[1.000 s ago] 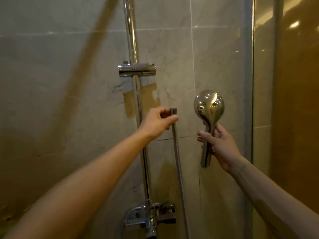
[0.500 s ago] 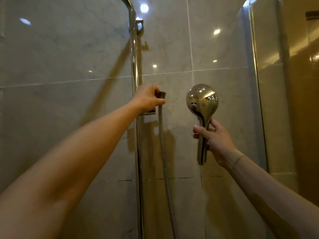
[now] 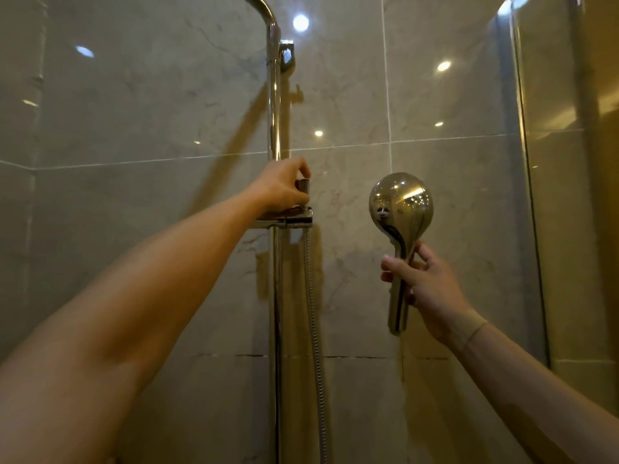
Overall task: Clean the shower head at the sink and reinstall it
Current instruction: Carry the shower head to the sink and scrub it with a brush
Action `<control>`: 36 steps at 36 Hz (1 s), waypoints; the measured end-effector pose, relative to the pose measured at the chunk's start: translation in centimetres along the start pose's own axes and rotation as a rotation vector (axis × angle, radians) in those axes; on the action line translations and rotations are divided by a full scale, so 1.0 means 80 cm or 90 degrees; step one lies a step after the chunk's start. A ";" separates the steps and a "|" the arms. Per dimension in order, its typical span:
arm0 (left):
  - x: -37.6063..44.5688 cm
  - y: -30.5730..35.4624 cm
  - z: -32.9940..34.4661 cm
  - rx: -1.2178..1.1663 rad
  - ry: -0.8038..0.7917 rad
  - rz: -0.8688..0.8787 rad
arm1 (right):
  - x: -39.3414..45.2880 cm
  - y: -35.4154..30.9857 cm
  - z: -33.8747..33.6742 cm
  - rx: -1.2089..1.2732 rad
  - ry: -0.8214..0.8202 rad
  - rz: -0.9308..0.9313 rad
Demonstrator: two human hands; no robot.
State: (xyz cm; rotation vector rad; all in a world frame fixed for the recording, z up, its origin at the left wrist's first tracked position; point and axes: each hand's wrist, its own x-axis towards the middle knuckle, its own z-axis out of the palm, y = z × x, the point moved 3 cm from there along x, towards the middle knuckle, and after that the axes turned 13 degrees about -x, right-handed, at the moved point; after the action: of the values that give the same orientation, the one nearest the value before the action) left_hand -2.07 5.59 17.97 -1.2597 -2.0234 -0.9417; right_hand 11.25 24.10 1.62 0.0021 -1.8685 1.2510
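Chrome shower head (image 3: 401, 204) stands upright at right, its handle wrapped by the right hand (image 3: 424, 285). Well apart to the left, the left hand (image 3: 280, 189) pinches the hose (image 3: 315, 329) end at the holder (image 3: 290, 220) on the riser rail (image 3: 275, 105), against the tiled wall (image 3: 134, 112).
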 end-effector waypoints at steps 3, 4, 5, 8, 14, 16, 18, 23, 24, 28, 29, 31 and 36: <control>-0.003 -0.003 -0.006 0.026 -0.022 -0.007 | 0.002 0.004 0.004 0.013 0.003 0.008; -0.004 -0.003 -0.005 0.039 -0.028 -0.005 | 0.003 0.006 0.006 0.021 0.004 0.013; -0.004 -0.003 -0.002 0.050 -0.033 0.000 | 0.003 0.007 0.009 0.026 0.003 0.017; -0.009 -0.005 0.005 0.068 -0.031 0.011 | 0.004 0.012 0.016 0.037 -0.004 0.027; -0.021 -0.021 0.018 0.008 0.003 0.009 | -0.003 0.023 0.023 0.037 -0.005 0.033; -0.025 -0.022 0.025 0.013 0.013 0.017 | -0.007 0.030 0.024 0.042 -0.002 0.051; -0.027 -0.023 0.030 0.059 0.031 0.035 | -0.013 0.037 0.024 0.054 -0.002 0.074; -0.039 -0.030 0.038 0.147 0.086 0.062 | -0.029 0.052 0.017 0.088 -0.001 0.116; -0.042 -0.032 0.040 0.156 0.093 0.065 | -0.032 0.055 0.015 0.087 -0.001 0.122; -0.055 -0.037 0.053 0.202 0.129 0.082 | -0.047 0.064 0.003 0.093 -0.012 0.138; -0.064 -0.036 0.059 0.212 0.148 0.086 | -0.052 0.066 -0.001 0.097 -0.015 0.141; -0.092 -0.029 0.077 0.201 0.201 0.111 | -0.064 0.070 -0.008 0.111 -0.019 0.151; -0.189 -0.012 0.159 0.017 0.230 0.163 | -0.111 0.088 -0.042 0.119 -0.023 0.184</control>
State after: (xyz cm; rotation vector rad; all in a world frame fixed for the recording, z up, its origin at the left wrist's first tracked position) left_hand 1.68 7.75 -1.33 -1.2001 -1.5515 -0.9378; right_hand 15.91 26.26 -9.05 -0.1506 -1.8218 1.6303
